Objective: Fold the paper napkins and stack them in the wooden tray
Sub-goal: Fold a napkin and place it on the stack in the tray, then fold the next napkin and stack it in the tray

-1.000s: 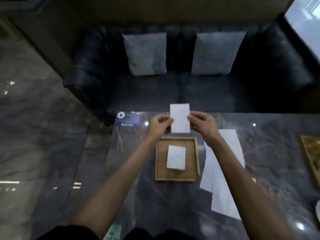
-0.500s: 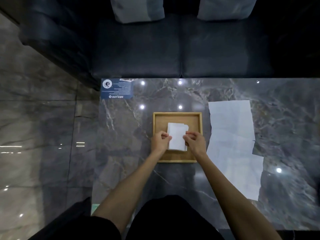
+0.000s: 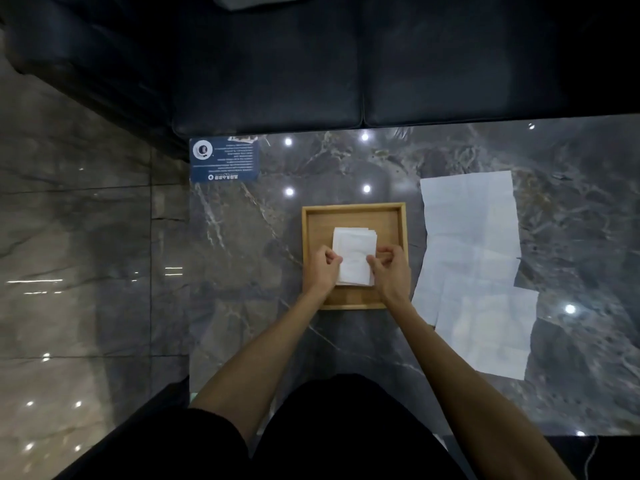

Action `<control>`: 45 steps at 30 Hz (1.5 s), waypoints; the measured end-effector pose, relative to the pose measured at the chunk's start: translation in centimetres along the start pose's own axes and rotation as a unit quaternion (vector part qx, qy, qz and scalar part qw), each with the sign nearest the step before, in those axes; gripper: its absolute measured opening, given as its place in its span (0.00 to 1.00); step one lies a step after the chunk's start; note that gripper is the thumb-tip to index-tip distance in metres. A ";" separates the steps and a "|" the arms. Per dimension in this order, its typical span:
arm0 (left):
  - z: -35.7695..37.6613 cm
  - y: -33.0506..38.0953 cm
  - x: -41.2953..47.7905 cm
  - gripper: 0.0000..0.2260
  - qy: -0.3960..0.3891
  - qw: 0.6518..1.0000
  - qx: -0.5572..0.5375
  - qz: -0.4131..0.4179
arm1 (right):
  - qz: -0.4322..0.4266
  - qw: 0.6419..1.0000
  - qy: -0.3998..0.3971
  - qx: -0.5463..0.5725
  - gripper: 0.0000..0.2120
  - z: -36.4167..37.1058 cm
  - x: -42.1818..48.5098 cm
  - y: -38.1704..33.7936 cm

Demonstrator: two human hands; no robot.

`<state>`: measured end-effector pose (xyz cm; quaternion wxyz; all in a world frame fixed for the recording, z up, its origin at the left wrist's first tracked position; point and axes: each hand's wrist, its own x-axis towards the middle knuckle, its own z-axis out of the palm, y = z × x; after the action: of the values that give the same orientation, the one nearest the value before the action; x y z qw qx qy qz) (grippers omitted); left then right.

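2 hands pinch the folded napkin [image 3: 354,256] in the wooden tray [image 3: 353,212], left hand [image 3: 323,266] and right hand [image 3: 389,268] flanking it. Unfolded napkins [image 3: 472,258] stretch front-to-back by the tabletop's [image 3: 242,271] right edge, nearer the right hand.

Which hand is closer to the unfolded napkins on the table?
Right. The right hand sits at the tray's right side, next to the unfolded napkins; the left hand is at the folded stack's far side.
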<state>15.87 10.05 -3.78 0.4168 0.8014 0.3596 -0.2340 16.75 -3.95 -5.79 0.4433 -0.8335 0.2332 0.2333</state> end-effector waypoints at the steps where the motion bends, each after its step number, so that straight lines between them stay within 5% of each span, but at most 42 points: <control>1: 0.0 0.2 -0.2 0.04 0.009 1.000 0.015 -0.002 | 0.001 1.000 -0.004 0.003 0.15 -0.2 0.0 0.0; 8: 3.3 1.7 -4.4 0.06 0.111 0.986 0.077 0.096 | 0.023 0.992 0.106 0.059 0.03 -7.5 -0.4 5.7; 11: 8.5 2.2 -8.0 0.08 0.039 0.987 0.109 0.110 | 0.101 0.972 0.207 0.039 0.06 -13.3 -1.1 11.1; 15: 16.4 1.8 -12.6 0.10 -0.050 0.989 0.138 0.014 | 0.208 0.941 0.262 0.053 0.10 -19.3 -2.6 18.1; 21: 23.4 0.7 -14.9 0.16 -0.087 0.973 0.192 -0.090 | 0.272 0.940 0.205 0.015 0.17 -21.4 -2.9 23.1; 30: 24.2 1.0 -13.8 0.10 -0.065 0.964 0.238 -0.098 | 0.244 0.949 0.198 0.014 0.08 -21.1 -2.7 22.9; 33: 23.5 0.9 -13.7 0.02 -0.095 0.973 0.202 -0.065 | 0.219 0.957 0.180 0.064 0.08 -21.7 -3.7 22.6; 38: 20.4 2.2 -14.3 0.07 -0.096 0.989 0.102 0.040 | 0.177 0.962 0.121 0.172 0.08 -22.8 -5.0 21.6; 45: 11.0 6.8 -14.5 0.08 -0.097 0.983 -0.058 0.147 | 0.134 0.977 -0.091 0.140 0.05 -22.9 -6.5 14.5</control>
<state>11.14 -7.38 3.38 0.5255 0.7934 0.2083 -0.2258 7.20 -29.38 0.37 0.5393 -0.6999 0.3320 0.3303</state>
